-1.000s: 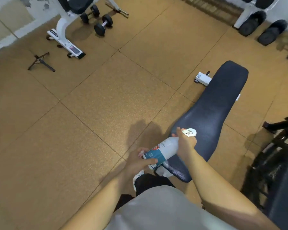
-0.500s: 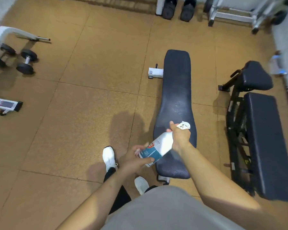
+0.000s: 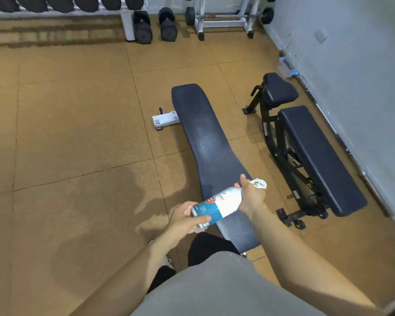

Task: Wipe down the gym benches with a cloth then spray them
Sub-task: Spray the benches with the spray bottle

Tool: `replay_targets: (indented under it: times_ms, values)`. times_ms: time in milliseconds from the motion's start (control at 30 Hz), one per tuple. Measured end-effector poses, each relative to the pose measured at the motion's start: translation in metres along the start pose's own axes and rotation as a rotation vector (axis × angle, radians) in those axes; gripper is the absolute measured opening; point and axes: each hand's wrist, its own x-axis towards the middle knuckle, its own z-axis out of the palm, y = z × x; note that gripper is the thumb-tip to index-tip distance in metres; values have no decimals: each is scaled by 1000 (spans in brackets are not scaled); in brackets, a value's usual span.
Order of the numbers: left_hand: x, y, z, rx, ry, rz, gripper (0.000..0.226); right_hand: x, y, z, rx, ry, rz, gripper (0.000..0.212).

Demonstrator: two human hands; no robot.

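Observation:
A white spray bottle with a blue and red label lies tilted between both hands, over the near end of a dark flat bench. My left hand grips the bottle's base. My right hand is closed around its neck, and a bit of white cloth sticks out past the fingers. The spray head is hidden by my right hand. A second black bench on a black frame stands to the right, by the wall.
The brown rubber-tiled floor spreads wide to the left. A white bench foot sticks out left of the flat bench. Two dumbbells and white racks line the far wall. The grey wall runs along the right.
My view has swung to the right, so the flat bench now runs straight ahead and the second bench and wall appear. Both hands still hold the bottle the same way.

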Motion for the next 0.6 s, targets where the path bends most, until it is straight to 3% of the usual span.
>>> replay_targets:
  times_ms: [167,333,600]
  values:
    - [25,33,-28,80,-72,-28,52,4,-6,30,133,43,-33,30]
    - [63,68,-57,183,-119,-73,50,29,-11,69,198,140,3,22]
    - [141,155,-103,321,-76,-77,48,93,-41,164,300,25,24,21]
